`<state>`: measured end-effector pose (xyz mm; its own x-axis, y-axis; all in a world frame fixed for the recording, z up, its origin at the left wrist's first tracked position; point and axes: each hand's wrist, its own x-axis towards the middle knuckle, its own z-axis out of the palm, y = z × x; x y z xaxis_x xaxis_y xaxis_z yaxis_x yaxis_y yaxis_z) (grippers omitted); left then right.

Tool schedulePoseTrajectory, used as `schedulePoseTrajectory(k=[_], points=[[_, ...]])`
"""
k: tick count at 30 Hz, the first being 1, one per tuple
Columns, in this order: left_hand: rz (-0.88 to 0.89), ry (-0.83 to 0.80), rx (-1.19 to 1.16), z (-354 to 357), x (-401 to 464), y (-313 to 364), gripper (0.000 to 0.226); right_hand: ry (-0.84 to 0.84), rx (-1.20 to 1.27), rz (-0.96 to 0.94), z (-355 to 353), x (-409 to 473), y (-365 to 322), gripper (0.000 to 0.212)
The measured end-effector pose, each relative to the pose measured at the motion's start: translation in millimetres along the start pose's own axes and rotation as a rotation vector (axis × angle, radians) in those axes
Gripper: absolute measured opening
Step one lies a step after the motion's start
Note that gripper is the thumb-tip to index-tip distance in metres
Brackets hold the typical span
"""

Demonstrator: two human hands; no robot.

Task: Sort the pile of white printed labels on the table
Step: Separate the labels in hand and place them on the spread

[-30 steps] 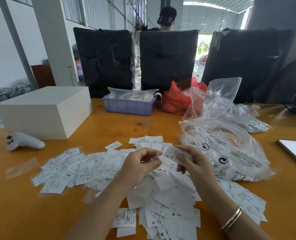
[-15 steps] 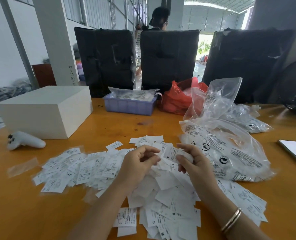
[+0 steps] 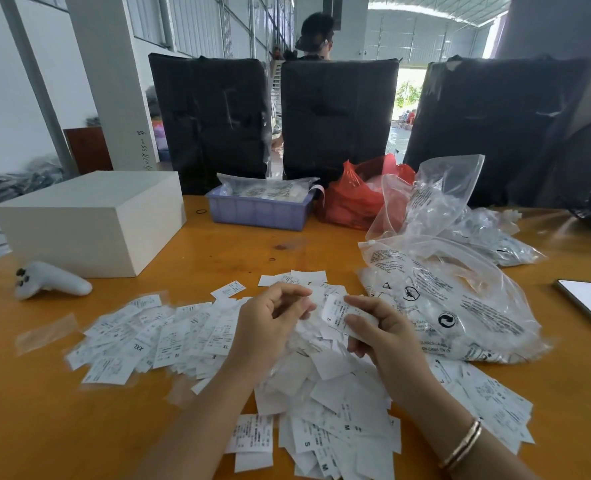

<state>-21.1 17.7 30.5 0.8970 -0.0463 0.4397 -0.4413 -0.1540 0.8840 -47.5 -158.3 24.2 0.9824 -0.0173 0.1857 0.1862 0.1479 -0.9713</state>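
Since half a second ago your right hand [image 3: 387, 336] has lifted its label [image 3: 342, 311] a little, and the letter S now shows; its grip is clenched on that label. Your left hand [image 3: 269, 327] stays curled just beside it, and I cannot tell whether it grasps anything. The pile of labels [image 3: 197, 337] lies on the near bench [image 3: 44, 427], reading XXL, XL, S and M.

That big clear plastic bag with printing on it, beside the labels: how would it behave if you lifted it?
The clear bag is crinkled and slumped on the table, so it is probably floppy and would sag. It looks glossy, so perhaps slippery. Its small white contents would likely shift.
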Motion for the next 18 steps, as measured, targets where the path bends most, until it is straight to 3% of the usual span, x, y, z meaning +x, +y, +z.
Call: schedulePoseTrajectory(k=[6, 13, 18], points=[[0.04, -0.044, 0.014, 0.3, -2.0, -0.2, 0.02, 0.077, -0.018, -0.048, -2.7, 1.9, 0.3, 0.021], [0.066, -0.027, 0.078, 1.1, -2.0, -1.1, 0.023, -0.074, -0.185, -0.009, 4.1, -2.1, 0.3, 0.021], [0.024, -0.13, 0.072, 2.3, -3.6, 0.3, 0.023, -0.113, -0.287, -0.001, 4.7, 0.0, 2.2, 0.034]])
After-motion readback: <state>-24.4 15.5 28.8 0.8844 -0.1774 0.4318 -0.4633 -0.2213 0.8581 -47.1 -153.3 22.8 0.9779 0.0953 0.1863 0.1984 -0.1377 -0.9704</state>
